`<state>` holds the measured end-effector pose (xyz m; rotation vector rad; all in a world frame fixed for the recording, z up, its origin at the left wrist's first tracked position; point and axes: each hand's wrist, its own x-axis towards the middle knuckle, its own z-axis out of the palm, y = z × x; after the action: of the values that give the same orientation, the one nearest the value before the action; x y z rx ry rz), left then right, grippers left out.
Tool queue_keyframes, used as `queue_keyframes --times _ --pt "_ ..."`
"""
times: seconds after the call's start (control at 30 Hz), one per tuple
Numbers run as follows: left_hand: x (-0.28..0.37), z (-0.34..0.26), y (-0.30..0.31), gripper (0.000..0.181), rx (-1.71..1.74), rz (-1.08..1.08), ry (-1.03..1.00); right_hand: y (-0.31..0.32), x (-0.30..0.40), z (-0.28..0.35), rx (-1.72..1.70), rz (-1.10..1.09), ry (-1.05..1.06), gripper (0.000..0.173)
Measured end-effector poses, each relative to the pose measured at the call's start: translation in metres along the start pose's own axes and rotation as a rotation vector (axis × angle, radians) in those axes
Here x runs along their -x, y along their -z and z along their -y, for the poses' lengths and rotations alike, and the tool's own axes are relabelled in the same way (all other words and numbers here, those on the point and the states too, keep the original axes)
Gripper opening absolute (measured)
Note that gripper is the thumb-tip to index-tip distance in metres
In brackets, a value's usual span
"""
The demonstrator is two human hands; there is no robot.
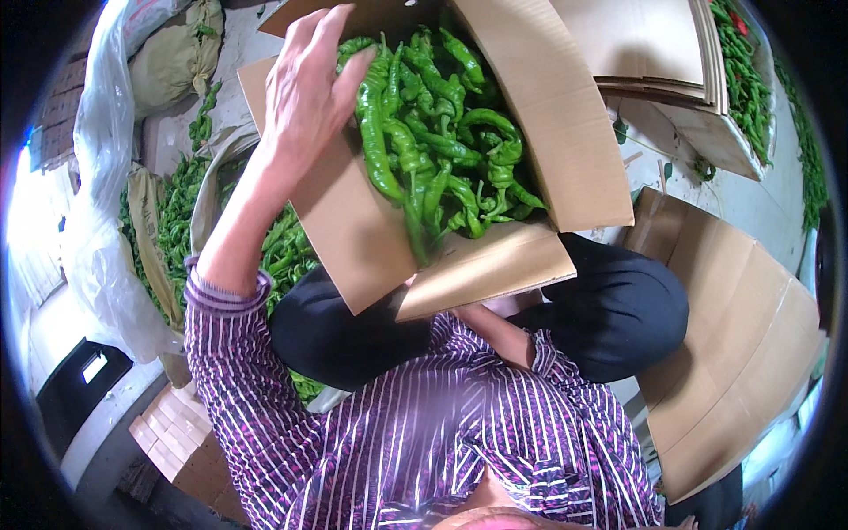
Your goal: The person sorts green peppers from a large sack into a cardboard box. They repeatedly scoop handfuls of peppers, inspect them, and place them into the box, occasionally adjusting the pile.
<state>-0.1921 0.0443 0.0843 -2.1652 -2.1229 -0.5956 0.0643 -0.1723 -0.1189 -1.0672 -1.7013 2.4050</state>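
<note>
An open cardboard box [556,119] stands before me, tilted, with its flaps spread. Long, wrinkled green peppers [424,139] fill what I can see of its inside. My left hand [308,89] is over the box's left side, fingers apart and thumb reaching over the peppers; nothing is visibly held in it. The near flap [490,268] covers most of my right hand [466,313]. Only its wrist side shows below that flap, so its grip is hidden.
Left of me, open sacks hold more green peppers [291,248], beside a clear plastic sheet [99,199]. A tied sack [175,59] lies farther back. Flattened cardboard [729,331] leans at my right. Stacked cardboard sheets [642,40] rest near a pepper-filled white container [712,136].
</note>
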Motion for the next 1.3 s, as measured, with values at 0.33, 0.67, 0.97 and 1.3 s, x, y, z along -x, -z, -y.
queue_keyframes --times 0.33,0.67,0.97,1.3 --pt "-0.062 0.035 -0.143 0.049 -0.063 0.67 0.368 0.007 0.007 0.017 0.063 -0.008 0.035 0.034" --pt "-0.049 -0.013 0.012 0.025 0.035 -0.15 -0.084 0.012 0.008 0.034 0.09 -0.089 0.099 0.035" --pt "-0.059 -0.096 0.097 0.02 0.731 0.326 0.395 0.002 -0.015 0.014 0.071 -0.157 0.212 0.036" --pt "-0.145 -0.185 0.051 0.042 1.081 0.108 -0.184 -0.056 -0.053 -0.095 -0.049 -0.067 0.468 0.037"
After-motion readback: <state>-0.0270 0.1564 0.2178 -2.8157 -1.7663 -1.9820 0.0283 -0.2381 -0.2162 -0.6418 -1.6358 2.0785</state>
